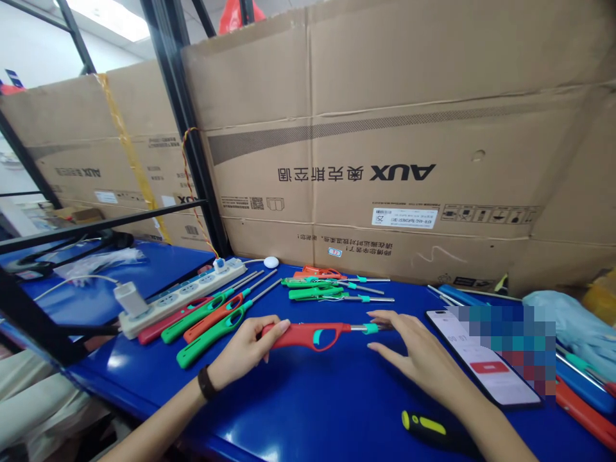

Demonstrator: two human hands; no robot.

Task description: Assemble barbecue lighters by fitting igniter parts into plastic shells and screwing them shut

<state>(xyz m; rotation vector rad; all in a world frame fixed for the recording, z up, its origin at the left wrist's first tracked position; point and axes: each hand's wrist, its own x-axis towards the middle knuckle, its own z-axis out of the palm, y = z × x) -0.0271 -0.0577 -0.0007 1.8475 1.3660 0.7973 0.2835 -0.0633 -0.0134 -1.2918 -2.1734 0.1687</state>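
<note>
My left hand (248,351), with a dark band on its wrist, is closed round the handle end of a red long-necked gas lighter (301,336). The lighter lies level above the blue table, its turquoise trigger showing inside the guard. Its metal tube bears a turquoise piece (370,328) and points to the right. Around the tube's far end, my right hand (418,351) has thumb and fingers spread apart; whether a fingertip touches the tip cannot be made out. Below the right forearm lies a black and yellow screwdriver handle (433,428), partly hidden.
Several red, green and orange lighters (212,339) lie beside a white power strip (202,282) on the left. More lighter bodies (315,293) lie behind my hands. On the right are a phone (505,389), blue and red lighters and a light-blue glove (561,321). Cardboard (346,83) walls the back.
</note>
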